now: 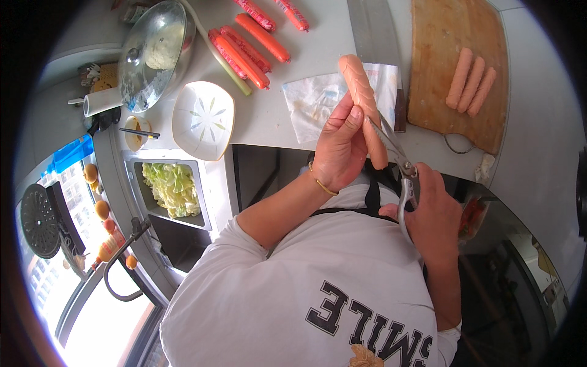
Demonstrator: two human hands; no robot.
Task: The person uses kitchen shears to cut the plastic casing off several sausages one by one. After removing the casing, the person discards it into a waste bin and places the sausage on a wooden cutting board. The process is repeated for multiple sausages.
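Observation:
My left hand (341, 142) grips a peeled pink sausage (362, 91), scored with slanting cuts along its upper part. Metal scissors (403, 167) are held in my right hand (433, 208), their parted blades at the sausage's side, just below my left fingertips. Beneath the sausage lies a creased paper towel (307, 105). On the wooden cutting board (431, 59), at the right, three scored sausages (472, 82) rest side by side. Several sausages in red wrappers (261, 36) lie on the counter at the upper left of my hands.
A wide cleaver (373, 27) lies beside the board. Left of the towel are a square white dish (202, 119), a small bowl with chopsticks (137, 133), and a glass-lidded pan (156, 55) holding dough. Lettuce (172, 188) fills a basin at the sink, by a faucet (110, 275).

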